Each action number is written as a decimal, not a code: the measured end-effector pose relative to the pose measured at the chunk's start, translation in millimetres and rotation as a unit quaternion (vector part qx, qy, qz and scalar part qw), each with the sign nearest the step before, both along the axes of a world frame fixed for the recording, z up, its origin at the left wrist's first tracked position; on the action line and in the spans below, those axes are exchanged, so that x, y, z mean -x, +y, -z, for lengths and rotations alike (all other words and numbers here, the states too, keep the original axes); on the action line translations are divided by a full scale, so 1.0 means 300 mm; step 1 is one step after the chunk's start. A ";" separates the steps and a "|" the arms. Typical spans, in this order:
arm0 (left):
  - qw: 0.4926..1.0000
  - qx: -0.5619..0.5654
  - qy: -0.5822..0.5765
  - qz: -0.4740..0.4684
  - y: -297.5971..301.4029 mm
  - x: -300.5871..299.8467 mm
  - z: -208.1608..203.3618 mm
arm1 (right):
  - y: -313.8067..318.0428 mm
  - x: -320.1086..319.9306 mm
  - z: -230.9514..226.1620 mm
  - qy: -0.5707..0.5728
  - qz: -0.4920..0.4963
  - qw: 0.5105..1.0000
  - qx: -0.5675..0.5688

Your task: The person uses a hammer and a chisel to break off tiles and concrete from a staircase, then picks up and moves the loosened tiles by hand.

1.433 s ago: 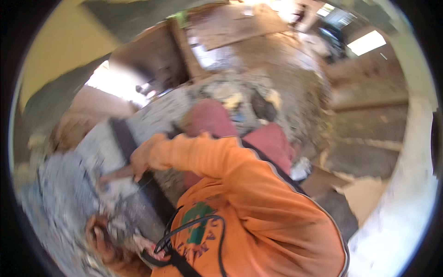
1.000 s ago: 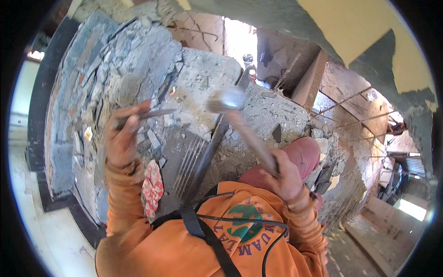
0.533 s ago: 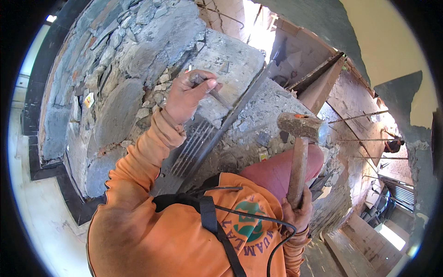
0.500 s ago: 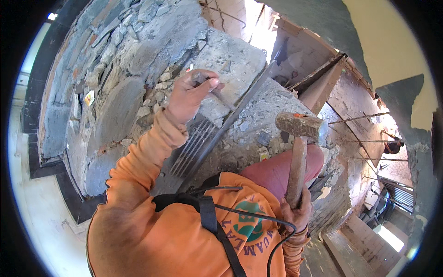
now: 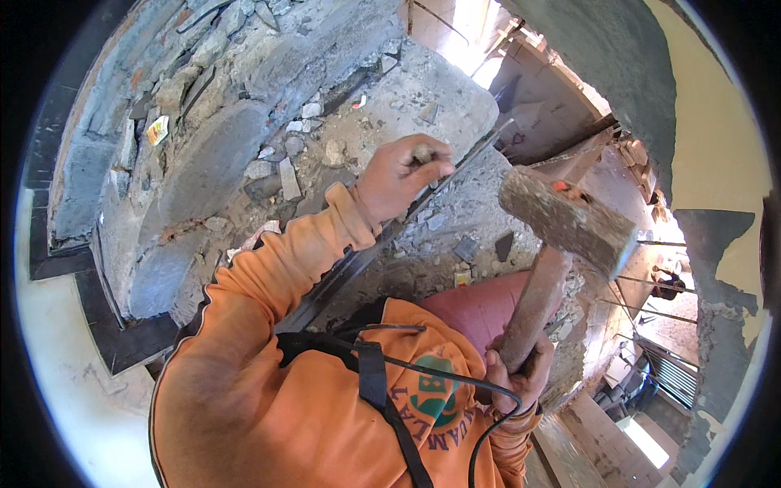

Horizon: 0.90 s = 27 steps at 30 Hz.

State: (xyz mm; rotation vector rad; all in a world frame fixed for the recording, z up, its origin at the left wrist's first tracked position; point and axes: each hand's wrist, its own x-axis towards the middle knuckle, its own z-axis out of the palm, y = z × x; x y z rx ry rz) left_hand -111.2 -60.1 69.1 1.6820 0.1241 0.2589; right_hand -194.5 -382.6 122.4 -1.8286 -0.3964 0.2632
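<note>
The hammer [image 5: 568,221] is in front of me, on my right side. Its thick, scratched head sits across the upper end of the brown handle, and a small piece of orange-red colour shows at its top. My right hand [image 5: 521,372] is closed around the lower part of this handle, with the fingers wrapped. The handle passes over my reddish trouser leg [image 5: 480,302].

My left hand [image 5: 404,175] is well apart from the hammer head, and it is curled narrow around a grey tool [image 5: 422,153], which looks like a chisel. Most of this tool is hidden by my fingers, so I cannot tell whether its tip touches anything.

Just beside this hand, a dark straight strip [image 5: 498,134] runs diagonally along the edge of a rough concrete slab [image 5: 443,89]. Loose stones [image 5: 287,177] lie to the left of my hand, and a small yellow packet [image 5: 462,279] lies near my leg.

I wear an orange top [image 5: 268,398], with a black strap [image 5: 373,381] and a thin black cable [image 5: 480,386] over it. Farther left there are dark tiles [image 5: 96,317] bordering a white surface [image 5: 69,350]; at the upper right stands a broken wall [image 5: 720,122], partly yellow, partly grey.
</note>
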 end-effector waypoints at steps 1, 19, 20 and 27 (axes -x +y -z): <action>0.999 -0.018 0.003 0.032 0.000 -0.018 -0.012 | 0.007 -0.007 -0.006 -0.011 0.000 1.000 0.020; 0.982 -0.182 -0.007 0.052 0.038 -0.048 0.057 | 0.180 -0.198 -0.314 -0.150 -0.188 0.913 0.330; 0.981 -0.187 -0.016 0.040 0.039 -0.049 0.067 | 0.184 -0.196 -0.320 -0.125 -0.190 0.918 0.326; 0.979 -0.181 -0.026 0.089 0.059 -0.037 0.087 | 0.174 -0.170 -0.384 -0.271 -0.132 0.937 0.177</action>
